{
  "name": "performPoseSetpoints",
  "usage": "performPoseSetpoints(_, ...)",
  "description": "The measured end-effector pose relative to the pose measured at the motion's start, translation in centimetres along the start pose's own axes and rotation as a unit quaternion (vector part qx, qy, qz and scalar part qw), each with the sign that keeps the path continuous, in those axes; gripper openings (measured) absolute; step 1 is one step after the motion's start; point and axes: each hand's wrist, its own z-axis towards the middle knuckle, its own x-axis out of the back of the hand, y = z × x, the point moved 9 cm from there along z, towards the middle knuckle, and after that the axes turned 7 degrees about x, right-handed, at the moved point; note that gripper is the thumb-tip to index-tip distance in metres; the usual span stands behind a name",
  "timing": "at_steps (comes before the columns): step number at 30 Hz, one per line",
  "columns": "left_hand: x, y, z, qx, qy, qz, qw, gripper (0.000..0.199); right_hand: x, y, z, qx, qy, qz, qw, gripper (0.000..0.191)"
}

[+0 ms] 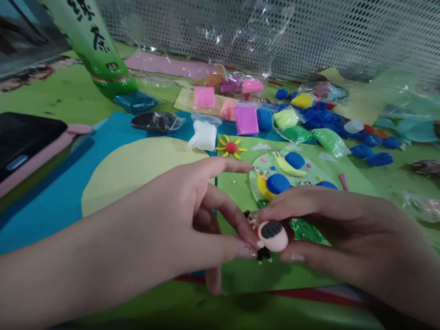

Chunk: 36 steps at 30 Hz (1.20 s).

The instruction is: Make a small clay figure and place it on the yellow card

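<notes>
Closest to the camera, the left hand [199,215] reaches in with its forefinger stretched out and its thumb nearly meeting another finger beside the clay head [274,237] (whether it grips anything there, I cannot tell). The right hand [347,229] is closed to a pinch, holding the clay head between thumb and fingers. That head, pale pink with a dark patch of hair, is over the near part of the green sheet [244,279], partly covering a small clay figure [264,255].

Farther up the green sheet are a red and yellow clay sun [231,147] and clay snails [279,183] with blue shells, on a pale round patch. To the left, a pale yellow circle [137,169] lies on blue paper [20,224]. At the far side of the desk [44,94] stand a green bottle [103,50] (tilted in this view) and, farther right, packets of coloured clay [246,120].
</notes>
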Motion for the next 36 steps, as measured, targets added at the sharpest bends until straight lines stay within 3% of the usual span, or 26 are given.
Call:
performPoseSetpoints(6, 0.0, -0.3, 0.6, -0.011, -0.049, -0.029, 0.998, 0.074, 0.1, 0.4, -0.1, -0.002, 0.003, 0.005, 1.0, 0.02)
performPoseSetpoints(13, 0.0, -0.9, 1.0, -0.001, -0.055, -0.067, 0.996, 0.079, 1.4, 0.3, -0.3, 0.021, 0.071, -0.003, 0.997, 0.021)
performPoseSetpoints(23, 0.2, -1.0, 1.8, -0.076, -0.091, -0.102, 0.988, 0.078, 1.4, -0.1, -0.9, 0.036, 0.072, -0.034, 0.996, 0.02)
performPoseSetpoints(31, -0.3, -1.0, 2.0, -0.072, -0.131, -0.115, 0.982, 0.079, 1.5, -0.1, -0.6, 0.047, 0.082, -0.048, 0.994, 0.019)
performPoseSetpoints(36, 0.0, -1.2, 1.8, -0.065, -0.112, -0.107, 0.986, 0.089, 1.3, 0.0, -0.7, 0.043, 0.076, -0.051, 0.995, 0.021)
